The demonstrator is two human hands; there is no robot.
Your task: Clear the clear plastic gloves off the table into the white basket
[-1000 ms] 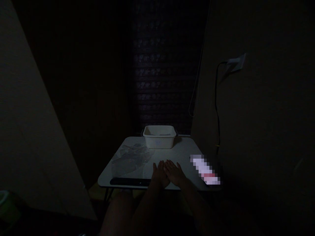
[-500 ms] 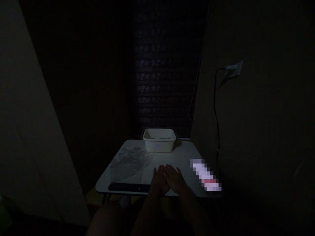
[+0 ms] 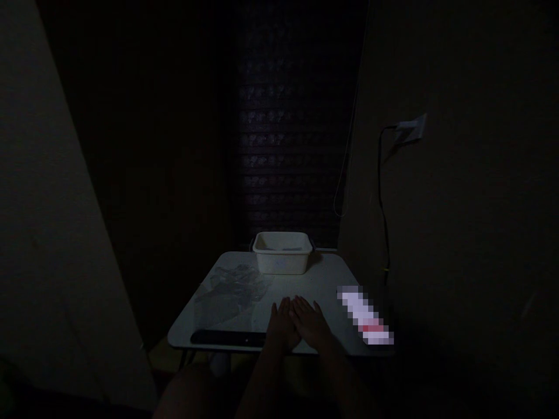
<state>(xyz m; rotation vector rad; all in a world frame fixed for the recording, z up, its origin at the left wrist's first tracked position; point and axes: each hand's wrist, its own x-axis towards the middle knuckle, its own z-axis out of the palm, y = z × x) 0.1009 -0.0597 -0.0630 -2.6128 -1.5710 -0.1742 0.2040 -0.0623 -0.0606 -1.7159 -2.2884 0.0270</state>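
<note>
Shift since half a second ago: the table (image 3: pixel 321 282) and everything on it sit slightly lower in view, probably from the head tipping up; the hands keep their place over the tabletop.
Left hand (image 3: pixel 282 329): laid forward at the near edge, fingers extended and the outermost one spread; no object shows in its grasp.
Right hand (image 3: pixel 312 328): angled inward, fingers likewise straight, seeming to lap slightly over the other hand; it grips nothing visible. The dark hides whether anything lies beneath either hand.
Pose: the forearms converge from both sides of the lap, which likely explains the wedge where the fingers meet.
Clear plastic (image 3: pixel 227 298): spread and creased across the left half of the tabletop, beside the left hand yet apart from it; its thin, flat lie suggests it was simply laid down loose.
Dark strip (image 3: pixel 225 338): along the near edge, perhaps a slot in the tabletop; the left forearm covers its right end.
White basin (image 3: pixel 283 264): upright at the far edge, leaving space before the hands; something pale inside is too dim to name.
Pixelated bright object (image 3: pixel 358 308): slanting along the right edge, well apart from the fingers.
</note>
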